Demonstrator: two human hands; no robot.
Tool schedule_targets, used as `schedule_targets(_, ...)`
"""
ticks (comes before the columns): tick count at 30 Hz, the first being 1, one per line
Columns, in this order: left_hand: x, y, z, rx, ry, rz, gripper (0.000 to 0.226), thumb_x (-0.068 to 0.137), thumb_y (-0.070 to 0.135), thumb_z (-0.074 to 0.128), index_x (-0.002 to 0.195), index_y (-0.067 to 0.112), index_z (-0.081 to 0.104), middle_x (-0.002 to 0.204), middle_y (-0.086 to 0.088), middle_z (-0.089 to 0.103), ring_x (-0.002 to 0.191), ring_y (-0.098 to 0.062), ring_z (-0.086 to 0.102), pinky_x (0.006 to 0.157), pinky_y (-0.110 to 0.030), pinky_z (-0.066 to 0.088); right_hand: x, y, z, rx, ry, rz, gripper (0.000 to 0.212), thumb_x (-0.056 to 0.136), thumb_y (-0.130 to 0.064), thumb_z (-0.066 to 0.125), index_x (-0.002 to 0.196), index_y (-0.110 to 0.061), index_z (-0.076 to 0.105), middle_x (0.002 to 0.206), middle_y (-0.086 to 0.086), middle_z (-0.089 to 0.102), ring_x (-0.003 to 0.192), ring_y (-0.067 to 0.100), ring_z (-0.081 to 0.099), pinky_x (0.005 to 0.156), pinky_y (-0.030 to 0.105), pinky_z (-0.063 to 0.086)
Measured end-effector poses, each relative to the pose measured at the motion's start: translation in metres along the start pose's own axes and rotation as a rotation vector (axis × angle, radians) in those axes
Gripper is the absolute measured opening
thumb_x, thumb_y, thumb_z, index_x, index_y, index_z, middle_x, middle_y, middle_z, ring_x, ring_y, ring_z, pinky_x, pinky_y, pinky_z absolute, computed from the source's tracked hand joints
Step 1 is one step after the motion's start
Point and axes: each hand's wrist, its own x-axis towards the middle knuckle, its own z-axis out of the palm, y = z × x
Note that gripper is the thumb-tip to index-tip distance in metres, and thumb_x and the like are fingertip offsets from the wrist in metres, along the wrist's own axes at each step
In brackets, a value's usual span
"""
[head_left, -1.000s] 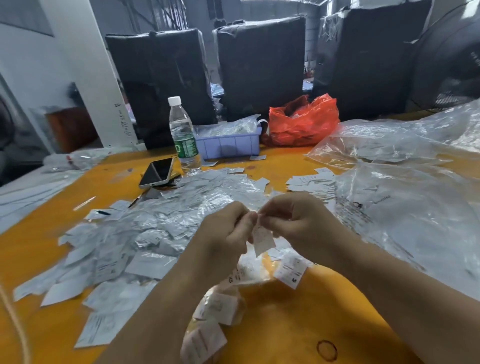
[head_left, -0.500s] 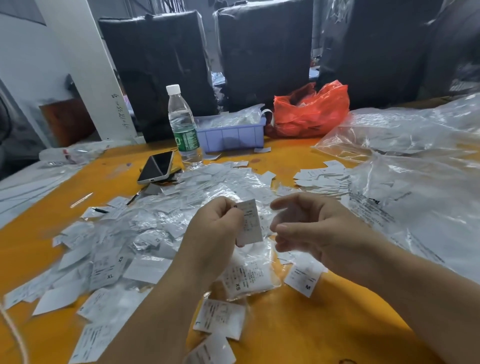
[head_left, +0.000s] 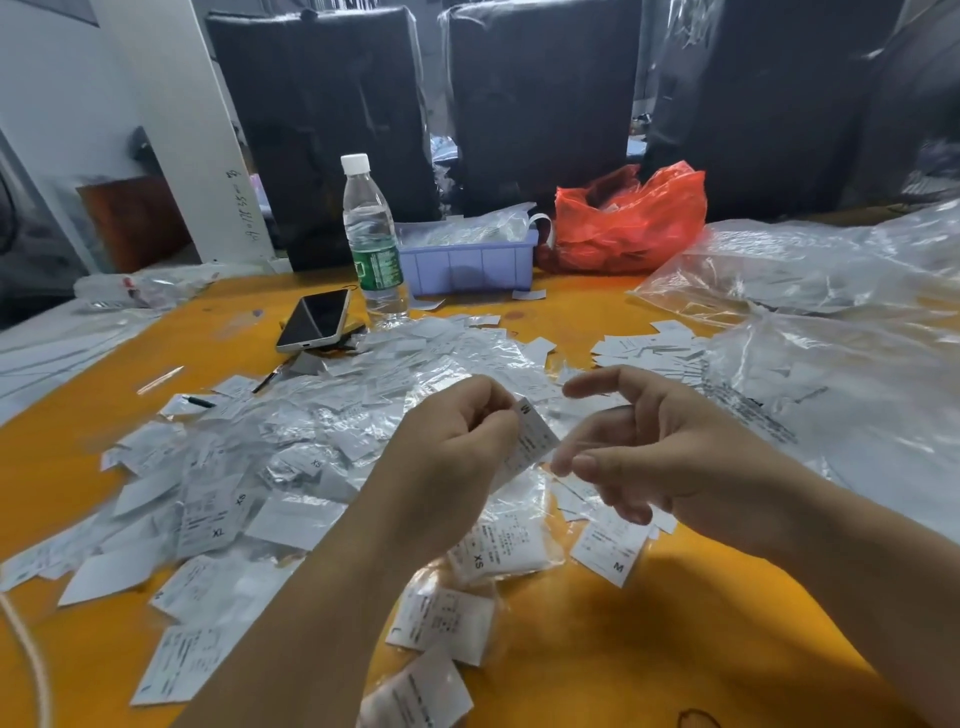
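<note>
My left hand (head_left: 457, 452) pinches a small white size label marked M (head_left: 532, 439) above an orange table (head_left: 597, 649). Beside it, just right of the label, my right hand (head_left: 665, 447) hovers with relaxed, slightly bent fingers and holds nothing. A wide heap of white labels in small clear bags (head_left: 291, 441) lies under and left of both hands. Single bagged labels marked XS (head_left: 498, 545) and M (head_left: 610, 551) lie in front of the hands.
A water bottle (head_left: 371, 239), a phone (head_left: 314, 319), a lilac plastic bin (head_left: 467, 265) and a red plastic bag (head_left: 631, 223) stand at the back. Large clear plastic bags (head_left: 831, 374) cover the right side. A stack of labels (head_left: 644, 348) lies near them.
Both hands pinched a label together a second ago. My right hand has let go and drawn to the right, while my left hand keeps the label, now tilted.
</note>
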Motion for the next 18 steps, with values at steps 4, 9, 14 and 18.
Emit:
schedule_targets(4, -0.0024, 0.0017, -0.0001, 0.000, -0.030, 0.027, 0.019, 0.084, 0.034, 0.050, 0.080, 0.021, 0.064, 0.073, 0.004, 0.067, 0.057, -0.002, 0.055, 0.049, -0.018, 0.042, -0.0012, -0.0004, 0.0012, -0.001, 0.002, 0.020, 0.059, 0.062, -0.004, 0.077, 0.114, -0.004, 0.051, 0.084, 0.021, 0.070, 0.053, 0.020, 0.057, 0.044, 0.028, 0.044)
schedule_targets(9, -0.0037, 0.0012, 0.0005, 0.007, -0.032, 0.063, 0.018, 0.095, 0.016, 0.058, 0.081, 0.022, 0.068, 0.069, 0.008, 0.065, 0.057, 0.000, 0.054, 0.048, -0.012, 0.039, -0.0050, -0.0041, -0.0001, -0.084, 0.028, -0.003, 0.034, 0.065, -0.004, 0.078, 0.093, -0.004, 0.060, 0.068, 0.008, 0.064, 0.052, 0.015, 0.055, 0.046, 0.026, 0.042)
schedule_targets(14, -0.0039, 0.0014, -0.0005, 0.021, -0.088, 0.061, 0.016, 0.094, 0.018, 0.060, 0.083, 0.022, 0.070, 0.072, 0.000, 0.067, 0.063, -0.011, 0.057, 0.054, -0.023, 0.045, -0.0043, -0.0053, 0.0012, -0.133, 0.026, -0.030, 0.046, 0.064, -0.009, 0.077, 0.105, -0.003, 0.059, 0.064, 0.009, 0.065, 0.051, 0.014, 0.053, 0.046, 0.025, 0.040)
schedule_targets(18, -0.0060, 0.0027, -0.0026, 0.028, -0.127, 0.081, 0.014, 0.093, 0.019, 0.062, 0.084, 0.022, 0.072, 0.074, 0.003, 0.069, 0.072, -0.017, 0.063, 0.061, -0.029, 0.051, -0.0056, -0.0048, 0.0050, -0.145, -0.009, -0.041, 0.049, 0.062, -0.011, 0.077, 0.108, -0.005, 0.059, 0.068, 0.012, 0.065, 0.051, 0.014, 0.053, 0.045, 0.024, 0.039)
